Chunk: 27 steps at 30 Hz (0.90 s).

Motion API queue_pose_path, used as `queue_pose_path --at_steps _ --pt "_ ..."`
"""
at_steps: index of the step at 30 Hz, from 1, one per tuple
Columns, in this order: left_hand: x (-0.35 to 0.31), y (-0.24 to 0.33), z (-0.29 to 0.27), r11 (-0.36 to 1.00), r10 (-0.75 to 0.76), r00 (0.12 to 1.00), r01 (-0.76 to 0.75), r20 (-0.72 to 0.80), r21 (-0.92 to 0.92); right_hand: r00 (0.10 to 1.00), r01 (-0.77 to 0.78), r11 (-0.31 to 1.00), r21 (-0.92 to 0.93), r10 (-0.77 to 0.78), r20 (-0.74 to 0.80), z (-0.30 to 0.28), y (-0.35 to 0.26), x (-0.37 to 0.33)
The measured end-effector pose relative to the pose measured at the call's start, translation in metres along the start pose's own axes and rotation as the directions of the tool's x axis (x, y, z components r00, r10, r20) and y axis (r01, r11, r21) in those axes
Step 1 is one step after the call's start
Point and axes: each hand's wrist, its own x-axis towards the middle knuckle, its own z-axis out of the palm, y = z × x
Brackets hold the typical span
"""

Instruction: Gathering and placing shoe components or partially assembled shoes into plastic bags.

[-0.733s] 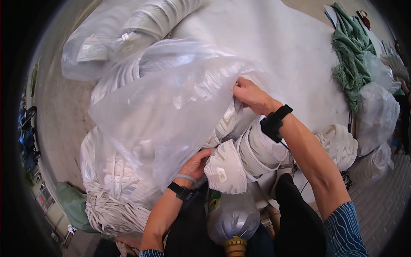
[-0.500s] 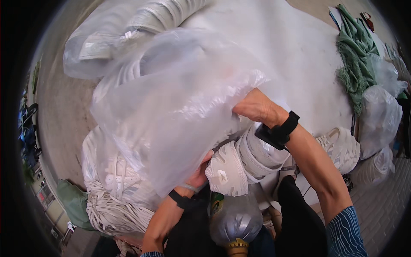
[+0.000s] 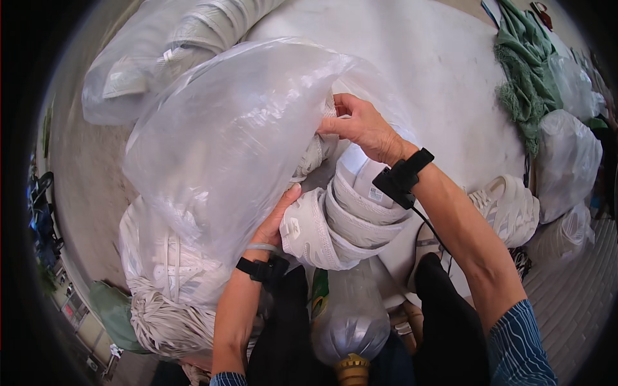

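Observation:
A large clear plastic bag (image 3: 225,128) bulges across the middle, its mouth facing right. A row of nested cream shoe uppers (image 3: 341,225) curves out of that mouth toward me. My left hand (image 3: 278,217) is closed around the left side of the row, between it and the bag, with some fingers hidden. At the upper rim of the mouth, my right hand (image 3: 364,128) pinches the bag's edge between thumb and fingers, beside a mesh upper just inside. Both wrists wear black straps.
More bagged uppers (image 3: 199,32) lie at the upper left. A bundle of pale laces (image 3: 170,321) sits at lower left. Below the row stands a plastic bottle (image 3: 351,315) with a yellow cap. Loose uppers (image 3: 508,209) and green cloth (image 3: 528,77) are at right.
My right hand has moved up and left along the bag's mouth. The bag has puffed out and shifted left, and more of the nested uppers now shows.

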Motion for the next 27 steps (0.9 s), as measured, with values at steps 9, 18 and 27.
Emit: queue_pose_path --at_steps 9,18,27 --pt "0.002 -0.018 -0.050 0.898 0.124 0.992 -0.118 0.014 0.423 0.981 -0.012 1.000 0.022 0.007 0.195 0.018 0.008 -0.004" --pt "-0.096 0.072 -0.035 0.799 0.284 0.959 -0.238 0.002 0.552 0.994 0.066 0.993 -0.102 -0.056 0.097 0.020 -0.037 -0.010" --pt "-0.131 0.101 -0.011 0.231 0.969 0.234 -0.972 -0.086 -0.040 0.991 0.021 0.999 0.041 -0.026 0.131 0.037 -0.017 -0.014"
